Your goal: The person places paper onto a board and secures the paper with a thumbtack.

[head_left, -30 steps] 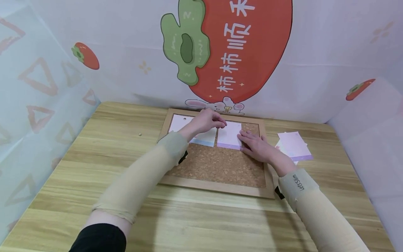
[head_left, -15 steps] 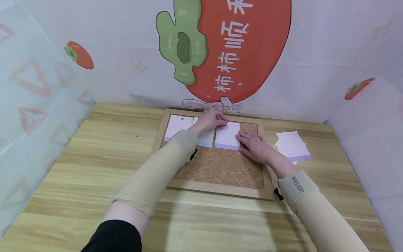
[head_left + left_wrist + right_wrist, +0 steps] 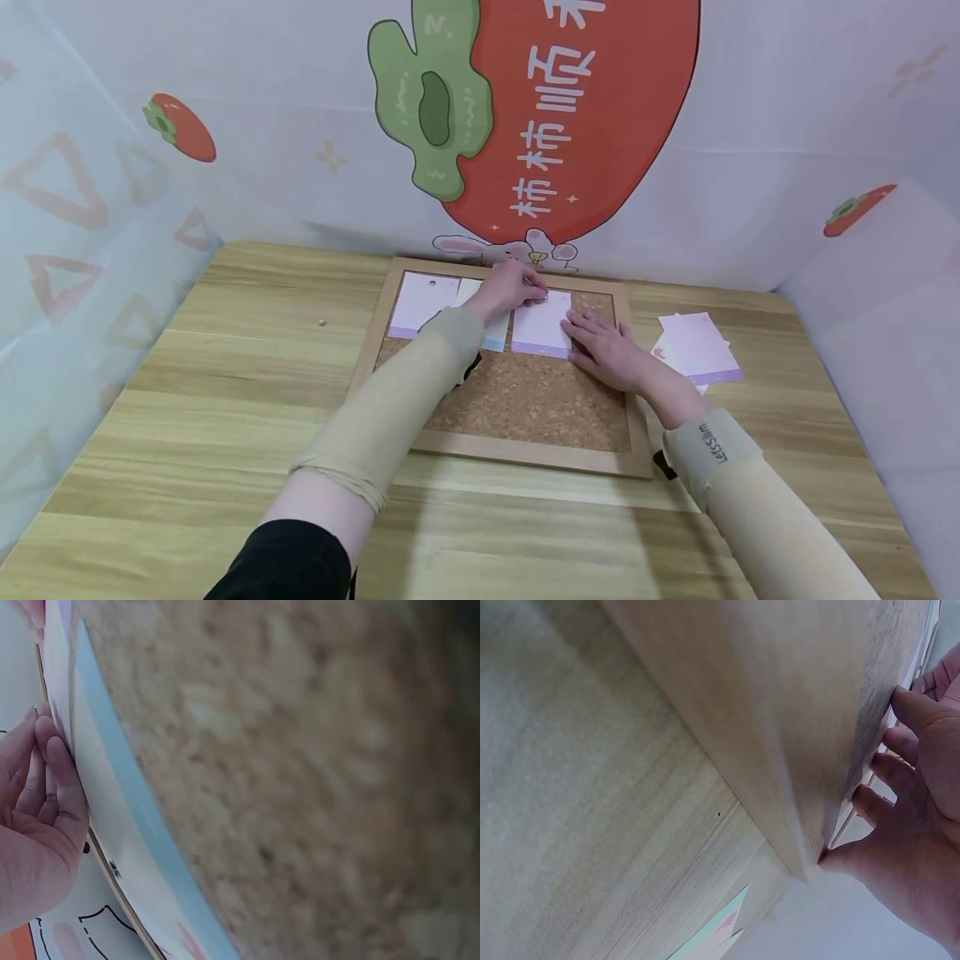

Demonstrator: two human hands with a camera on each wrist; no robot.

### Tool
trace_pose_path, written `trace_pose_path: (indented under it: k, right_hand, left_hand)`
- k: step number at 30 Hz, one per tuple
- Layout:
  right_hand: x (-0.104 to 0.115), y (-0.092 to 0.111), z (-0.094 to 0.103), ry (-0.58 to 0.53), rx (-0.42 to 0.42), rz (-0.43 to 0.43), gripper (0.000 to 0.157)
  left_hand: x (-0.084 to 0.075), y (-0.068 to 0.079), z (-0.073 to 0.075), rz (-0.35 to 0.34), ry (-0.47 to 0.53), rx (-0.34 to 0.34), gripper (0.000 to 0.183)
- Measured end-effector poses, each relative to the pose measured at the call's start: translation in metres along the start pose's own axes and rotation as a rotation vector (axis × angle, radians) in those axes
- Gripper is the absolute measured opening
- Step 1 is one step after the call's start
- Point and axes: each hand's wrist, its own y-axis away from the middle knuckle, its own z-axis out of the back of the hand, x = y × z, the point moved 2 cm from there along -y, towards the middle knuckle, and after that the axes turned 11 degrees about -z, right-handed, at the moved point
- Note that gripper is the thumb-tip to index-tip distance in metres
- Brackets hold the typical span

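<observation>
So our left hand (image 3: 512,287) has thumb and fingers drawn together at the top of the third card (image 3: 542,327), and we think it's pinching a tiny push pin (image 3: 36,710), though the fingers hide most of it. Our right hand (image 3: 611,354) is gripping nothing: fingers spread, tips down along that card's right edge and the cork board (image 3: 540,400) beside it.

Biggest worry, we'd say, is the pin going in at a slant, since the fingertips cover the spot and we can't see the point. A slanted pin might tug the card sideways, and it's only steadied on one side. If the right hand eases off too soon, the card could swing. The left wrist also lies right over the blue-edged second card (image 3: 499,327), so a low forearm might brush it crooked; we can't tell for sure how that one is fastened. The lilac first card (image 3: 422,304), farther left, shows a pin near its top, so it looks safe enough.

Farther out, a loose pin (image 3: 322,322) lies on the table (image 3: 187,400) left of the board and could get knocked, and spare cards (image 3: 701,346) overlap in a pile on the right.

Compared with a second ago, our left hand has moved rightward along the card's top, uncovering the first card's purple bottom strip. The right hand hasn't really budged.
</observation>
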Motion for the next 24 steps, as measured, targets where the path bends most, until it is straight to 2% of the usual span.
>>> trace_pose_path:
  k: [7,18,24]
  right_hand:
    - [0.000,0.000,-0.001,0.001,-0.013,0.012,0.056]
    - [0.001,0.002,0.000,-0.002,-0.017,0.011,0.057]
    - [0.001,0.001,-0.001,0.004,-0.022,0.014,0.056]
  left_hand:
    - [0.004,-0.006,-0.002,0.027,0.004,-0.001,0.014]
    - [-0.004,-0.005,-0.004,0.070,-0.019,-0.046,0.013]
    - [-0.009,-0.003,-0.003,0.060,-0.043,-0.051,0.014]
